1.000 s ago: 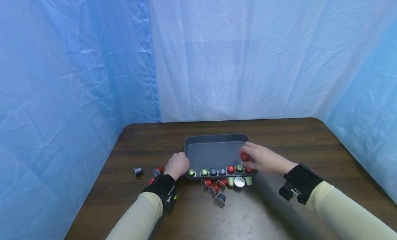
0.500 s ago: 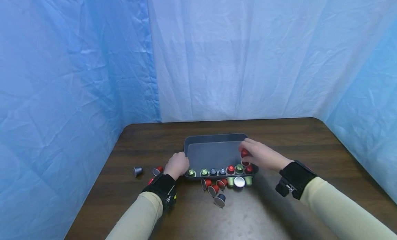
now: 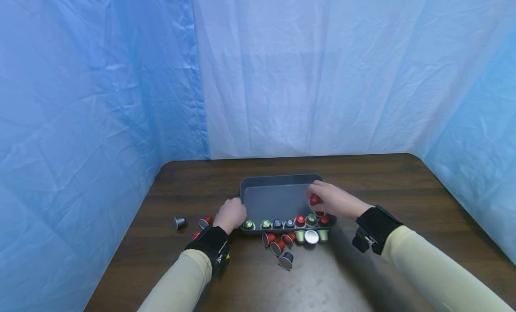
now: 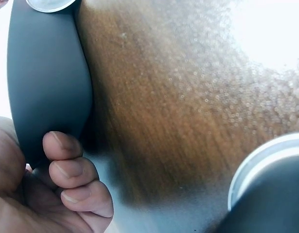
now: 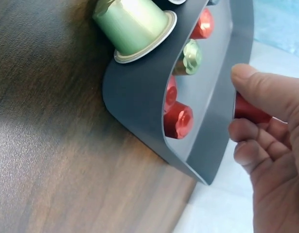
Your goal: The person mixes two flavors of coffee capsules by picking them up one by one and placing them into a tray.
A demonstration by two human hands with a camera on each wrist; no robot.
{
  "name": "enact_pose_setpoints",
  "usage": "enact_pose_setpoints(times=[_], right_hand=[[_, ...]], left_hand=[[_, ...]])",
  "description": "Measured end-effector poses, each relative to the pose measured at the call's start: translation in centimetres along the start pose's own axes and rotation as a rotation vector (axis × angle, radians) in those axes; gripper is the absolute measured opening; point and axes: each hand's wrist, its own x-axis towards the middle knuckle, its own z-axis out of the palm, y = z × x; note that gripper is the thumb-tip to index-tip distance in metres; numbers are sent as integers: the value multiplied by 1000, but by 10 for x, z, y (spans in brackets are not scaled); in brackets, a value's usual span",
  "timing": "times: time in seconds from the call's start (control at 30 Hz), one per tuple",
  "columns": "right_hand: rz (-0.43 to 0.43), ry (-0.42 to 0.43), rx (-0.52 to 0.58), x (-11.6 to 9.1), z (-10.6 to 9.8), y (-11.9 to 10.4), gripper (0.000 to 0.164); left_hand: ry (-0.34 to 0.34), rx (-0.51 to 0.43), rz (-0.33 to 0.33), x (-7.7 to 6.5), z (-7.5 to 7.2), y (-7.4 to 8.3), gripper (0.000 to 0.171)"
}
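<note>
In right hand [image 3: 333, 201]: grip narrow, pinching one red metallic capsule [image 5: 251, 111] between thumb and fingers, above the right end of the tray [image 3: 274, 201]. At tray's left end: left hand [image 3: 230, 213], grip clasping the smooth, dark grey wall, fingers curled. Inside tray, along near wall: row of upright foil units [image 3: 300, 221] in green, blue and red, crimped ends uppermost. Just outside near wall: two tapered pale green units [image 3: 323, 235], with a round silver face [image 3: 311, 237] between; left of these, three flat-rimmed red units [image 3: 277, 247], tipped over. Farther from tray: dark blue unit [image 3: 286, 261]. Left of tray: grey unit [image 3: 179, 222], on its side. Beneath tray: wood-grained brown tabletop [image 3: 383, 186]. Behind tray: thin, creased blue sheeting [image 3: 322, 79].
</note>
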Motion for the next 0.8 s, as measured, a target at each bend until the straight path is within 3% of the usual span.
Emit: enact_pose_setpoints(times=[0.8], right_hand=[[-5, -37, -83, 14, 18, 3, 24]], left_hand=[[-7, -17, 23, 4, 2, -2, 31]])
